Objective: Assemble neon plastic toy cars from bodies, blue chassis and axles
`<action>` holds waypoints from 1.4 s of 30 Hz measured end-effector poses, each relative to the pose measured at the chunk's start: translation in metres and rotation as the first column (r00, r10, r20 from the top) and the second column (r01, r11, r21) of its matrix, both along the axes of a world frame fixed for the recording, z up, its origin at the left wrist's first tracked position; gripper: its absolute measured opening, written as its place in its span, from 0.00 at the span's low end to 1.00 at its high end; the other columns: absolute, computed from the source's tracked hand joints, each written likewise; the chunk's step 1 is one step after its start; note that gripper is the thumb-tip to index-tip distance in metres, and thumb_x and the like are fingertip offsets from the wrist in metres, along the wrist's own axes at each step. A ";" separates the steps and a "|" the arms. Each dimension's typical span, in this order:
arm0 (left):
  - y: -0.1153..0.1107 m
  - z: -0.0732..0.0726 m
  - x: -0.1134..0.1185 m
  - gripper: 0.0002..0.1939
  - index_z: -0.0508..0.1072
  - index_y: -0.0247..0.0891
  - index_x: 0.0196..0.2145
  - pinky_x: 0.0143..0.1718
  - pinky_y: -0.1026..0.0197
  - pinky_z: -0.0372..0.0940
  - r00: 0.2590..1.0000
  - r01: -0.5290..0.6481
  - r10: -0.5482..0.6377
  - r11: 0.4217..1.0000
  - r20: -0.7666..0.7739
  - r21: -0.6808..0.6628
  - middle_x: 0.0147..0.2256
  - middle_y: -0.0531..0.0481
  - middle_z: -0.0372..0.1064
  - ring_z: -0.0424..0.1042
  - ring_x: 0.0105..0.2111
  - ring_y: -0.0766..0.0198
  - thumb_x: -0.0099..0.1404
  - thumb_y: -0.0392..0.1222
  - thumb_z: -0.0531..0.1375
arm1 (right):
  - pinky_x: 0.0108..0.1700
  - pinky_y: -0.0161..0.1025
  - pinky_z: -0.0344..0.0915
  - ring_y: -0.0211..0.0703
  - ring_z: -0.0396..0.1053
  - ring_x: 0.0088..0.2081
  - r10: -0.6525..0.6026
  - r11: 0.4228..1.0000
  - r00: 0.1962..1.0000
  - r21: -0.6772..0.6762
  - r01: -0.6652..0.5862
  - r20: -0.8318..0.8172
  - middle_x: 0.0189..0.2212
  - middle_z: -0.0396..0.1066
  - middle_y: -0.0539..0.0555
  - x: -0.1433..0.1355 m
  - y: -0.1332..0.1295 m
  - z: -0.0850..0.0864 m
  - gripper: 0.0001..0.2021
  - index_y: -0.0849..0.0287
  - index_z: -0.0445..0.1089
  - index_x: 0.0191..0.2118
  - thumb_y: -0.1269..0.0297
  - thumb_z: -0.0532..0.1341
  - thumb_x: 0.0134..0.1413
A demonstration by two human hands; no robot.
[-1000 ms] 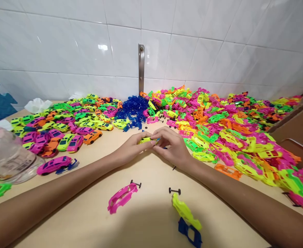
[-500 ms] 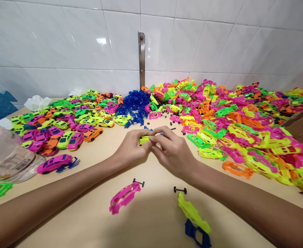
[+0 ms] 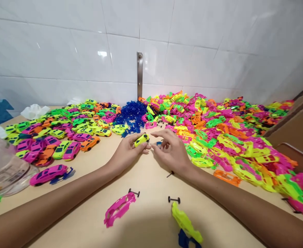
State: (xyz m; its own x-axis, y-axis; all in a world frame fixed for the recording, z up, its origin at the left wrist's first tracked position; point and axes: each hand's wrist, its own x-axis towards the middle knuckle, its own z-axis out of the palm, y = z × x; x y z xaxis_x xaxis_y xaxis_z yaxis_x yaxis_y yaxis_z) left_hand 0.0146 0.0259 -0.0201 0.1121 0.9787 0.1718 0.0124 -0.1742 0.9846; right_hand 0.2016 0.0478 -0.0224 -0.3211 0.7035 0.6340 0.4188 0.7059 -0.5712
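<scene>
My left hand (image 3: 130, 151) is closed around a yellow toy car (image 3: 142, 140) with dark windows, held just above the table. Close to its right, my right hand (image 3: 170, 148) has its thumb and forefinger apart, while the other fingers curl inward. A small blue piece (image 3: 159, 143) shows between those fingers; whether it touches them I cannot tell. Below the right wrist lies a thin black axle (image 3: 170, 174). Nearer me are a pink car body (image 3: 120, 208) beside a black wheel axle (image 3: 134, 193), and a yellow car body (image 3: 186, 222) touching a blue part (image 3: 189, 240).
Assembled toy cars (image 3: 63, 131) crowd the left. Blue plastic parts (image 3: 130, 115) are heaped at the back middle, and loose coloured car bodies (image 3: 218, 137) spread over the right. A clear plastic container (image 3: 9, 168) lies left; a cardboard box (image 3: 296, 124) stands right.
My hands have come apart, leaving the yellow car in the left hand. The right hand's thumb and forefinger have spread. The view has tilted up a little, so everything sits lower.
</scene>
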 end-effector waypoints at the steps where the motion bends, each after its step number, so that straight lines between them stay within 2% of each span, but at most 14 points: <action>1: 0.000 -0.001 0.000 0.28 0.71 0.32 0.55 0.45 0.51 0.75 1.000 -0.026 0.026 1.000 0.006 -0.013 0.48 0.39 0.75 0.78 0.39 0.57 0.62 0.48 0.68 | 0.32 0.38 0.66 0.34 0.67 0.26 -0.016 1.000 1.000 -0.001 0.016 0.010 0.46 0.73 0.52 0.003 0.002 0.003 0.13 0.51 0.75 0.49 0.68 0.64 0.58; 5: -0.002 -0.003 0.001 0.29 0.67 0.34 0.57 0.48 0.48 0.75 0.998 -0.062 0.062 0.998 0.001 -0.006 0.49 0.38 0.74 0.79 0.45 0.53 0.63 0.49 0.67 | 0.34 0.39 0.63 0.39 0.70 0.30 -0.186 0.982 0.968 0.015 0.186 0.168 0.43 0.75 0.52 0.020 0.029 0.021 0.08 0.55 0.76 0.41 0.67 0.59 0.61; 9: -0.002 -0.004 0.000 0.27 0.63 0.37 0.55 0.44 0.49 0.75 1.000 -0.015 0.015 1.000 0.016 -0.006 0.44 0.41 0.73 0.80 0.39 0.56 0.63 0.49 0.66 | 0.40 0.40 0.61 0.47 0.73 0.40 -0.265 0.956 0.836 0.018 0.293 0.481 0.42 0.79 0.52 0.023 0.074 0.044 0.10 0.54 0.77 0.43 0.67 0.60 0.59; 11: -0.002 -0.005 -0.001 0.24 0.63 0.38 0.51 0.43 0.50 0.75 1.000 -0.003 0.003 1.000 0.031 0.001 0.43 0.43 0.73 0.80 0.37 0.58 0.63 0.48 0.66 | 0.45 0.41 0.60 0.49 0.73 0.43 -0.257 0.958 0.810 0.028 0.285 0.527 0.42 0.79 0.54 0.015 0.092 0.050 0.09 0.55 0.78 0.42 0.66 0.61 0.59; 13: -0.002 -0.005 -0.001 0.21 0.64 0.38 0.47 0.44 0.50 0.75 0.999 -0.007 0.006 1.000 0.037 0.017 0.44 0.43 0.72 0.80 0.39 0.57 0.62 0.48 0.66 | 0.47 0.42 0.59 0.51 0.73 0.43 -0.237 0.961 0.789 0.018 0.276 0.566 0.38 0.79 0.55 0.004 0.104 0.050 0.07 0.56 0.79 0.38 0.62 0.65 0.57; 16: -0.002 -0.007 -0.002 0.19 0.67 0.36 0.44 0.47 0.50 0.74 0.999 -0.035 0.035 0.999 0.011 0.039 0.49 0.41 0.71 0.79 0.42 0.56 0.61 0.47 0.67 | 0.47 0.42 0.59 0.50 0.73 0.42 -0.217 0.964 0.783 0.001 0.266 0.584 0.35 0.79 0.55 -0.007 0.113 0.040 0.07 0.58 0.78 0.33 0.61 0.65 0.59; 18: -0.001 -0.007 -0.002 0.19 0.69 0.36 0.45 0.47 0.50 0.73 0.999 -0.038 0.037 0.999 0.015 0.037 0.50 0.40 0.71 0.79 0.42 0.56 0.61 0.47 0.66 | 0.45 0.40 0.60 0.48 0.73 0.42 -0.202 0.966 0.797 -0.015 0.256 0.569 0.36 0.78 0.56 -0.008 0.117 0.032 0.07 0.59 0.77 0.34 0.62 0.65 0.60; 20: -0.001 -0.006 -0.002 0.20 0.70 0.36 0.47 0.45 0.51 0.73 0.999 -0.010 0.009 1.000 0.039 0.021 0.45 0.41 0.74 0.79 0.42 0.55 0.61 0.48 0.66 | 0.41 0.37 0.61 0.46 0.73 0.40 -0.174 0.972 0.823 -0.043 0.233 0.540 0.36 0.78 0.55 -0.005 0.119 0.025 0.05 0.60 0.77 0.36 0.65 0.65 0.60; 25: -0.001 -0.004 -0.002 0.23 0.71 0.35 0.48 0.36 0.57 0.70 0.999 0.004 -0.002 0.999 0.043 -0.040 0.37 0.44 0.77 0.79 0.38 0.54 0.58 0.47 0.69 | 0.38 0.35 0.64 0.41 0.72 0.36 -0.099 0.984 0.894 -0.092 0.153 0.436 0.34 0.77 0.54 0.013 0.112 0.017 0.07 0.63 0.75 0.43 0.68 0.64 0.59; 29: -0.001 -0.003 -0.003 0.21 0.74 0.35 0.47 0.36 0.59 0.67 0.999 -0.001 0.001 1.000 -0.032 0.015 0.36 0.47 0.76 0.76 0.37 0.58 0.59 0.46 0.68 | 0.42 0.38 0.67 0.42 0.72 0.40 -0.053 0.992 0.932 -0.089 0.091 0.359 0.39 0.76 0.56 0.023 0.086 0.016 0.15 0.61 0.73 0.54 0.67 0.60 0.64; 33: -0.002 0.000 -0.003 0.14 0.76 0.34 0.41 0.37 0.61 0.65 0.994 0.046 -0.035 0.993 -0.100 0.107 0.38 0.46 0.75 0.73 0.38 0.59 0.65 0.49 0.64 | 0.40 0.39 0.67 0.42 0.72 0.38 0.029 0.996 0.966 -0.083 -0.008 0.257 0.39 0.76 0.55 0.026 0.052 0.018 0.10 0.59 0.77 0.47 0.63 0.62 0.64; 35: -0.002 0.001 -0.002 0.14 0.76 0.35 0.42 0.36 0.62 0.64 0.994 0.053 -0.040 0.992 -0.106 0.114 0.39 0.46 0.75 0.71 0.37 0.61 0.66 0.49 0.63 | 0.40 0.40 0.68 0.43 0.73 0.38 0.061 0.996 0.978 -0.080 -0.046 0.198 0.38 0.76 0.55 0.025 0.041 0.017 0.11 0.58 0.77 0.47 0.61 0.65 0.62; 38: -0.003 0.004 -0.002 0.16 0.75 0.38 0.45 0.32 0.64 0.62 0.991 0.066 -0.054 0.993 -0.125 0.093 0.39 0.48 0.73 0.69 0.34 0.64 0.66 0.51 0.63 | 0.41 0.41 0.68 0.42 0.73 0.37 0.099 0.994 0.988 -0.048 -0.094 0.117 0.36 0.77 0.53 0.025 0.037 0.013 0.11 0.57 0.77 0.47 0.62 0.67 0.60; 42: -0.005 0.009 0.000 0.17 0.75 0.37 0.40 0.29 0.64 0.60 0.978 0.051 -0.032 0.995 -0.205 0.088 0.35 0.50 0.71 0.66 0.30 0.66 0.65 0.54 0.64 | 0.37 0.39 0.67 0.41 0.73 0.34 0.114 0.993 0.992 -0.017 -0.113 0.061 0.32 0.76 0.52 0.027 0.039 0.011 0.09 0.58 0.78 0.42 0.59 0.69 0.59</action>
State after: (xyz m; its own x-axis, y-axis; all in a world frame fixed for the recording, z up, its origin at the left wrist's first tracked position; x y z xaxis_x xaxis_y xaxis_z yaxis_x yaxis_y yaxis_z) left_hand 0.0147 0.0206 -0.0110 0.1940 0.9534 0.2309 0.2016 -0.2691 0.9418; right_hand 0.2287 0.0866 -0.0110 -0.4377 0.6689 0.6009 0.3713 0.7431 -0.5567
